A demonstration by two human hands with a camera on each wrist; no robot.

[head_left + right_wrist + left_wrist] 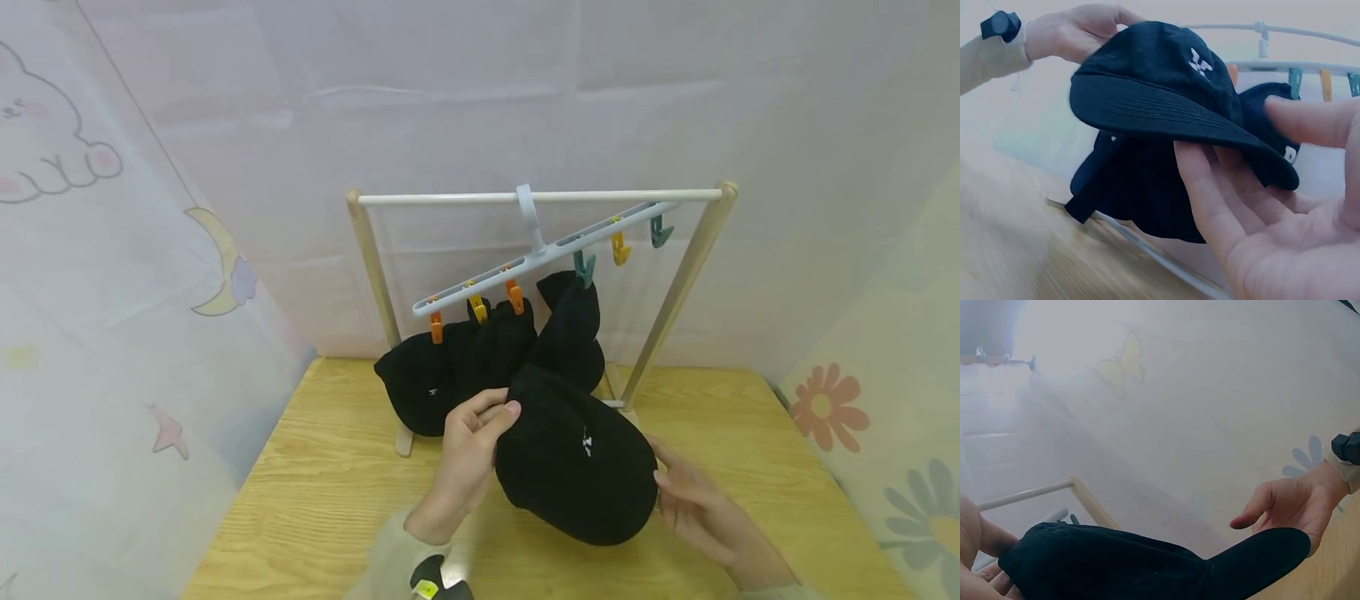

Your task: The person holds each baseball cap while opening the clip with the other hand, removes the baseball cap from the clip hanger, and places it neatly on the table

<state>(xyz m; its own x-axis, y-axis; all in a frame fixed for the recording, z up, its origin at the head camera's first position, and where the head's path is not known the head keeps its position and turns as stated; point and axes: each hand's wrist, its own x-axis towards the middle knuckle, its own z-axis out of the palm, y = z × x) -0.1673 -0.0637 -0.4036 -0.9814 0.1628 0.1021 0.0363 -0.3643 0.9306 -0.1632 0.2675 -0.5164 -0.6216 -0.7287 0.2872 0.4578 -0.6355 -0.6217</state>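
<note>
A black baseball cap [573, 467] with a small white mark is held up in front of the rack. My left hand [465, 458] pinches the back of its crown between thumb and fingers. Under the brim [1141, 109] lie the extended fingers of my right hand [1266, 244], and in the right wrist view its thumb stands apart from the cap. Behind, more black caps [420, 375] hang from a grey-white clip hanger [540, 257], below orange, yellow and green clips. The held cap partly covers them.
The hanger hooks over the white bar [450, 199] of a wooden-legged rack [678, 300] and tilts, right end higher. A yellow clip [620, 248] and a green clip [660, 232] at the right hold nothing. The wooden table [300, 500] meets patterned cloth walls.
</note>
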